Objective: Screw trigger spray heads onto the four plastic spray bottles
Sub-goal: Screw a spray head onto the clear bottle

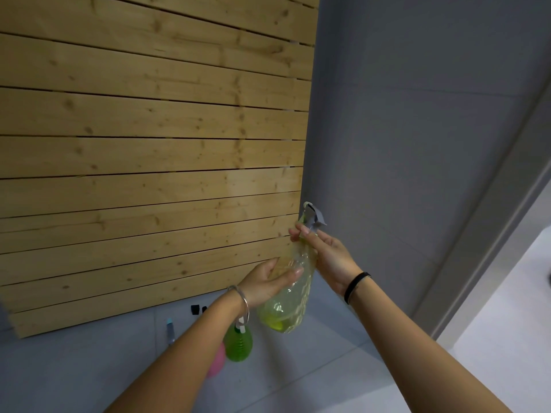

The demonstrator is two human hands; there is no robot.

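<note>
2 hands share one pale yellow spray bottle (293, 289), held up in the air in front of a slatted wooden panel (149, 150) and a grey wall (417, 114). The left hand (268, 281) is wrapped around the bottle's upper body, fingers curled on the far side and thumb across the near face. The right hand (326, 257) is at the neck, its fingertips (299, 232) pinched about the collar of the grey trigger head (313, 217) that sits on top. The bottle's long axis runs tilted, base down toward the person and head up and away, so the collar lies directly above the left hand's grip and within the right hand's fingers; the right hand is the one placed to turn. Whether the thread is fully seated cannot be told. Below, on the grey floor (328, 368), a green bottle (238, 344) stands with a white piece at its top, a pink bottle (216, 363) shows partly behind the left forearm, and a slim bluish bottle (170, 330) stands apart to the left.
</note>
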